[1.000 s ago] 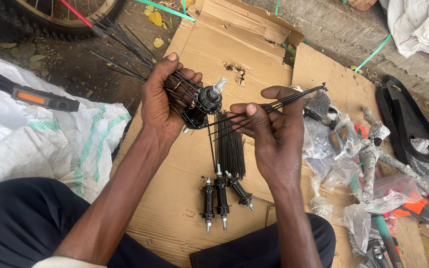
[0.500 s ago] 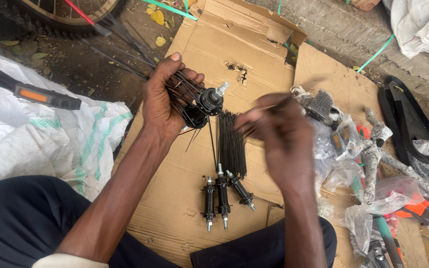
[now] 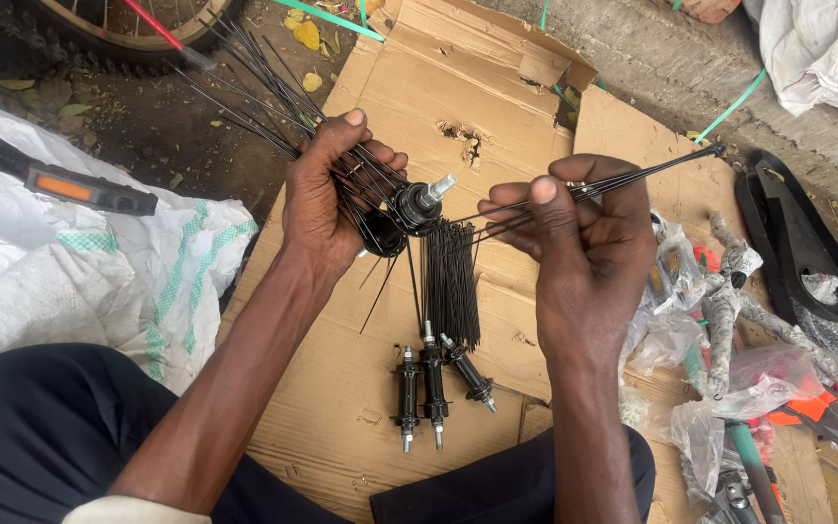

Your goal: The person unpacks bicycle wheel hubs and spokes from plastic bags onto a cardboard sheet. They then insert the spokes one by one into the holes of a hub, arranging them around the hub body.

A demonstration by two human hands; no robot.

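Observation:
My left hand point(image 3: 327, 199) grips a black wheel hub point(image 3: 411, 206) with a silver axle end, and a fan of thin black spokes point(image 3: 254, 82) sticks out of it up and to the left. My right hand point(image 3: 579, 243) pinches a few loose black spokes point(image 3: 647, 173) that run from the hub up to the right. Below both hands, a bundle of black spokes point(image 3: 451, 283) lies on flattened cardboard point(image 3: 467, 87). Three more black hubs point(image 3: 434, 380) lie side by side just below that bundle.
A white woven sack point(image 3: 99, 281) lies at the left with a black pedal with an orange reflector point(image 3: 70, 182) on it. A bicycle wheel point(image 3: 99, 29) sits at the top left. Plastic-wrapped parts point(image 3: 720, 340) and a black chain guard point(image 3: 797, 243) lie at the right.
My right hand moved quickly across in front of the hub and has settled again, with the loose spokes now pointing up to the right. My left hand kept its grip on the hub.

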